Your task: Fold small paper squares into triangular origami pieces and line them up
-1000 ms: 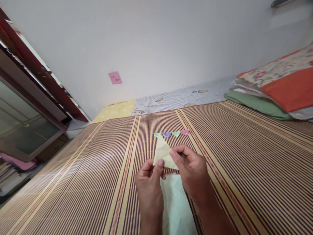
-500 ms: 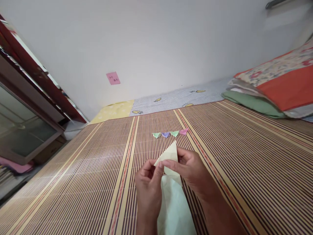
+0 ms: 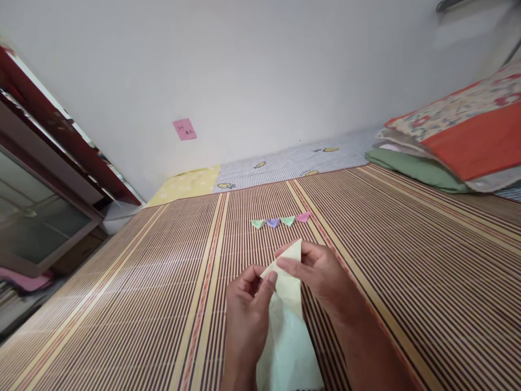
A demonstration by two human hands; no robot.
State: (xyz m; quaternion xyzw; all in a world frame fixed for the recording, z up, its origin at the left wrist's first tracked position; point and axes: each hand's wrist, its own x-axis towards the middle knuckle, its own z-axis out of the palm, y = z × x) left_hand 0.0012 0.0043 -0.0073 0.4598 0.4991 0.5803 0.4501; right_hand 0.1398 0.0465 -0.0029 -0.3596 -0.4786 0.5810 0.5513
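Note:
A pale yellow sheet of paper [image 3: 289, 287], with a pointed top corner, is held up between both hands. My left hand [image 3: 249, 309] pinches its left edge between thumb and fingers. Higher up, my right hand [image 3: 321, 274] grips the paper near its tip, thumb in front and fingers behind. Below the paper lies a pale green surface [image 3: 291, 350], partly covered by it. Beyond the hands, small folded paper pieces sit in a row on the striped mat [image 3: 163, 304]: green [image 3: 258, 224], purple [image 3: 273, 222], green [image 3: 288, 221] and pink [image 3: 303, 217].
Folded bedding [image 3: 472, 144] with a green item beneath is stacked at the right. A pink note [image 3: 184, 129] is stuck on the white wall [image 3: 264, 70]. Patterned cloth [image 3: 280, 160] runs along the mat's far edge. A glass-fronted cabinet [image 3: 44, 212] stands at the left.
My right thumb has moved up the paper, away from my left thumb, and right fingertips now show behind its upper edge. The paper's tip has shifted slightly right. The view has moved a little.

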